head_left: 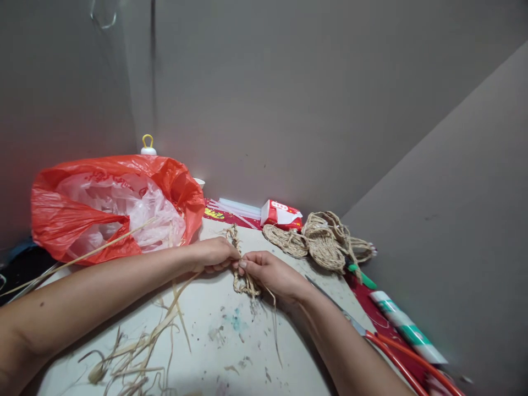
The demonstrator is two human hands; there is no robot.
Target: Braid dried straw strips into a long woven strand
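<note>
Near the middle of the white work surface, a piece of braided straw (240, 284) lies beneath both hands. My left hand (217, 254) pinches the braid from the left, its fingers curled. From the other side my right hand (270, 270) closes thumb and fingers on the same braid, and the two sets of fingertips meet. Thin loose ends hang below the right hand, and pale strips trail out under the left. The braid's upper end shows just beyond the fingertips. Exactly which strand each hand grips is hidden.
Loose straw strips (142, 346) lie at the front left. A red plastic bag (165, 165) stands at the back left. Woven straw pieces (325, 242) and a red tissue pack (282, 214) sit at the back right. Orange-handled shears (396, 360) lie beside my right forearm.
</note>
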